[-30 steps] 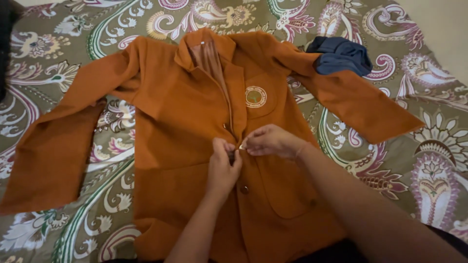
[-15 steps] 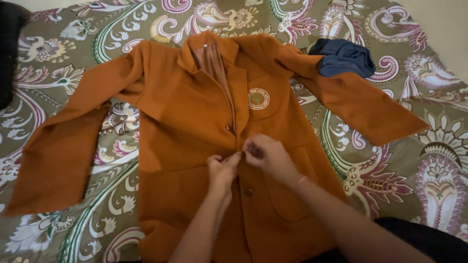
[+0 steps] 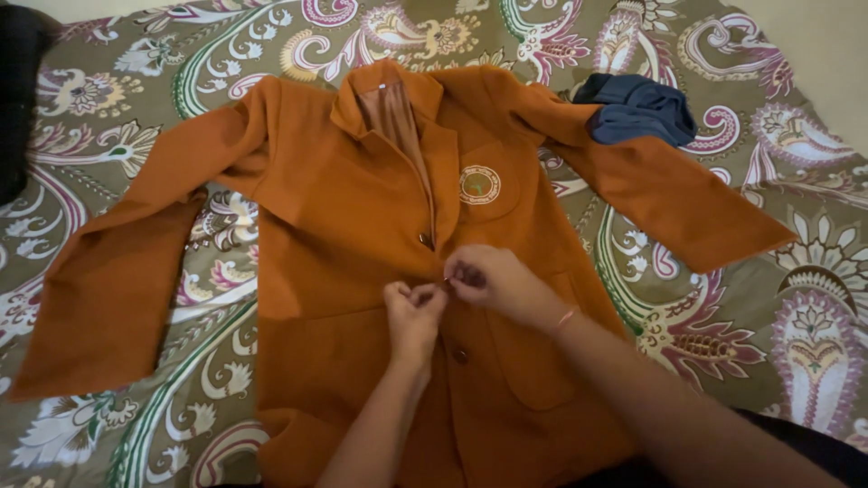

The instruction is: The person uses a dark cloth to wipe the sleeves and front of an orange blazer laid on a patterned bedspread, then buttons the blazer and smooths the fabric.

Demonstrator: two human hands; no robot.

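An orange-brown jacket (image 3: 362,271) of thick, matte, felt-like cloth lies face up on a bed (image 3: 796,307) covered in an olive paisley sheet with pink, green and cream swirls. Its long axis runs from the collar, at the far side of the bed, down to the hem near the person. Both sleeves spread outward and bend downward at the elbows. The collar stands open, showing a smoother striped lining. A round cream badge (image 3: 479,184) sits on the chest pocket, and a patch pocket shows lower down, just right of the front edge.

The left hand (image 3: 414,312) and right hand (image 3: 488,278) meet at the middle of the front opening, touching each other. Each grip is closed in a pinch on the jacket's front edge; whether a button sits between the fingertips cannot be told. One dark round button (image 3: 425,239) shows just above the hands, another (image 3: 460,356) just below.

A crumpled dark blue cloth (image 3: 637,108) rests against the upper part of the sleeve on the right. A dark shape (image 3: 18,99) lies at the bed's left edge.
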